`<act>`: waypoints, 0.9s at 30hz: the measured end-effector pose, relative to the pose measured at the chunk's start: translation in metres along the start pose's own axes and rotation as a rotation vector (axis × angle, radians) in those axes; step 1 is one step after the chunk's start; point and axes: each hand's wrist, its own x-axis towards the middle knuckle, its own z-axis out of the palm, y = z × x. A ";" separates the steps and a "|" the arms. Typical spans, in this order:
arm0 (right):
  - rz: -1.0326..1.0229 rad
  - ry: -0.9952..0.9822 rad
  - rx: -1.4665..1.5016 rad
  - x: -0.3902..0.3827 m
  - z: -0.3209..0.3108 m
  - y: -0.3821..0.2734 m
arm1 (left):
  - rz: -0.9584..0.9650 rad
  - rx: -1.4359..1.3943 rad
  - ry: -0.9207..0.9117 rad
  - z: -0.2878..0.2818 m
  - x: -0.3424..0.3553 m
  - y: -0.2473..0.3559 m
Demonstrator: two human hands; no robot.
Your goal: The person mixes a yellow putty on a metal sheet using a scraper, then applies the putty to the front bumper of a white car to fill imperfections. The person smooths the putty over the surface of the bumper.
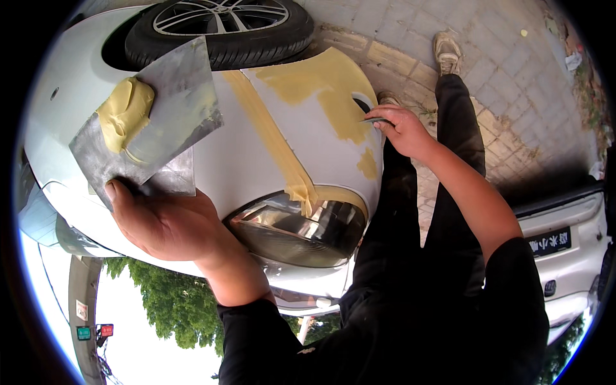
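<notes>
My left hand (167, 224) grips a flat grey metal plate (176, 96) by its near edge, thumb on top. A thick lump of yellow body filler (131, 109) sits on that plate, with thin smears around it. The corner of what looks like a second metal sheet (179, 173) shows under it. In my right hand (404, 131) a thin dark spreader (377, 120) is pinched, seen almost edge-on. It is at the edge of the white bumper (269, 173), beside a dark oval opening (362, 102). Spread yellow filler (340, 83) covers part of the bumper; its contact with the spreader is unclear.
Masking tape (263, 128) runs down the bodywork to the headlight (308, 234). A car wheel (218, 32) stands at the far side. My legs (459, 128) are close to the bumper on brick paving (507, 70). Another white vehicle (564, 237) is at the right.
</notes>
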 end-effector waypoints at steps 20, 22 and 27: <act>0.072 0.154 0.024 0.039 0.004 0.014 | -0.148 -0.093 0.057 0.018 0.001 0.012; 0.128 0.186 0.068 0.031 0.019 0.013 | -0.120 -0.031 0.045 0.023 0.000 0.014; 0.111 0.144 0.036 -0.030 0.029 -0.002 | -0.113 -0.087 0.029 0.014 0.002 0.009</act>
